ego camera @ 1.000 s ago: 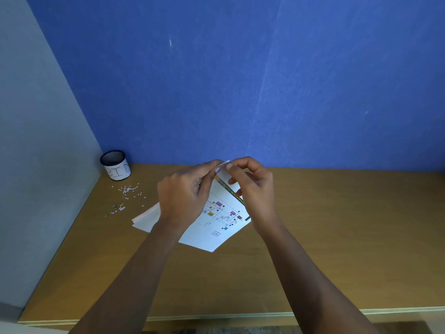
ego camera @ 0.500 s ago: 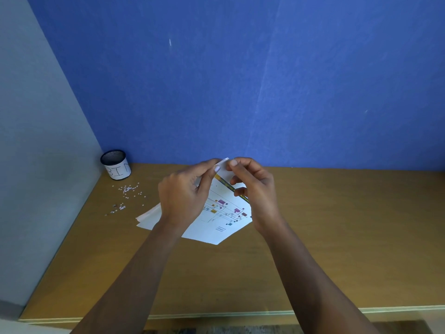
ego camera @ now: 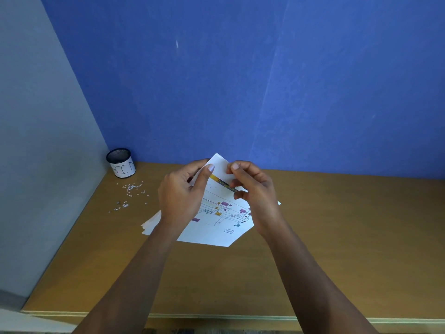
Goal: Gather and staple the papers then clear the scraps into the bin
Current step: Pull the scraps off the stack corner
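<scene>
White papers [ego camera: 212, 227] lie fanned on my wooden surface [ego camera: 337, 237], their far corner lifted and pinched between my left hand [ego camera: 183, 196] and right hand [ego camera: 255, 191], with scraps [ego camera: 131, 192] near the bin [ego camera: 121, 163].

Office cubicle, blue partition [ego camera: 240, 80], wooden desk [ego camera: 337, 237]

- Even, moderate light falls on my table [ego camera: 337, 225], with no glare on it.
- Soft shadow sits just under my papers [ego camera: 216, 235] and beside the bin [ego camera: 121, 162].
- The blue wall [ego camera: 240, 80] above the table looks brighter on its right half.
- The table's near edge bows slightly from the wide lens.
</scene>
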A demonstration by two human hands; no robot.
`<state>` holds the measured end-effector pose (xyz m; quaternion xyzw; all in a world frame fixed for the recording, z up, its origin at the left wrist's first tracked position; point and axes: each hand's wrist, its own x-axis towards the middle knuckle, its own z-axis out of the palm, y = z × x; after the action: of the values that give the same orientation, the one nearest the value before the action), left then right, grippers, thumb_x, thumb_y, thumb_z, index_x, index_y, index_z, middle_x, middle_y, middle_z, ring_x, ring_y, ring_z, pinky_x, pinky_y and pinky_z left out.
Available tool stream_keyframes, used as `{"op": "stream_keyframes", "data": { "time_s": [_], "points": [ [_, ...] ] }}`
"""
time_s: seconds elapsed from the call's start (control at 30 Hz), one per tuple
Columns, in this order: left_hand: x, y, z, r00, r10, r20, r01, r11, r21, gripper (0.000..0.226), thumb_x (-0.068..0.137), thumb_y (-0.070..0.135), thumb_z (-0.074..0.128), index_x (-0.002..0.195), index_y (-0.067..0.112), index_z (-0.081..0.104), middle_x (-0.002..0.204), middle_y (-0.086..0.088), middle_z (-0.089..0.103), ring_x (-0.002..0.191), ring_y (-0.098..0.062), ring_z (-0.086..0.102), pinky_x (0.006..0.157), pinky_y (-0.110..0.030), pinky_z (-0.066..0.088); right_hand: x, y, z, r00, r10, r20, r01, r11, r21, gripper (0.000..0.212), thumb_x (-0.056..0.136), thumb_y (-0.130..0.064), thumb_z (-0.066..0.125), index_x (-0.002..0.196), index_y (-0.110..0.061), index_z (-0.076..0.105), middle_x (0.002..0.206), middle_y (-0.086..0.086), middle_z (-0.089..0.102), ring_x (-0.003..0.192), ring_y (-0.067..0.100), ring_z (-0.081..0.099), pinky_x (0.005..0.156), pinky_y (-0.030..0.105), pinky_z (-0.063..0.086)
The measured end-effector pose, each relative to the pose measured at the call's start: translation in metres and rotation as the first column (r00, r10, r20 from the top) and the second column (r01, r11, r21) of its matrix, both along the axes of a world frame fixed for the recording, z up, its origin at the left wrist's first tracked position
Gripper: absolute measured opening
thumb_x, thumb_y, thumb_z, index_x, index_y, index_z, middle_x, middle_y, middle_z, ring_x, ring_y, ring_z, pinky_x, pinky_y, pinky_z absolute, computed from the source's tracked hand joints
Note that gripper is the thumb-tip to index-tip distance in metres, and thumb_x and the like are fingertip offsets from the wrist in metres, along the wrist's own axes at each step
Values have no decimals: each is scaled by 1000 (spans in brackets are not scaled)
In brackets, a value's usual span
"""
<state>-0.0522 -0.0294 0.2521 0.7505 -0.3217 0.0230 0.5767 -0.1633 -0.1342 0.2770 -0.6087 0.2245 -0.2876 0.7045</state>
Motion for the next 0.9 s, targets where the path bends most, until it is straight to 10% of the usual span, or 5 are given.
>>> {"op": "stream_keyframes", "data": {
  "time_s": [0.33,0.9],
  "points": [
    [-11,-9,-1,998,53,-42,-53,999,8,37,88,56,54,112,33,70,94,16,73,75,-10,69,52,-23,46,-6,-16,-3,999,47,-17,-47,999,6,11,94,-22,60,87,-15,66,89,-1,63,73,12,53,61,26,41],
    [0,21,-20,983,149,-103,-155,987,-46,33,89,53,55,108,31,71,90,14,74,73,-11,71,56,-46,56,11,-11,-20,989,120,-87,-119,993,18,13,93,-23,61,82,-20,66,89,-5,67,70,11,55,62,27,40]
  ]
}}
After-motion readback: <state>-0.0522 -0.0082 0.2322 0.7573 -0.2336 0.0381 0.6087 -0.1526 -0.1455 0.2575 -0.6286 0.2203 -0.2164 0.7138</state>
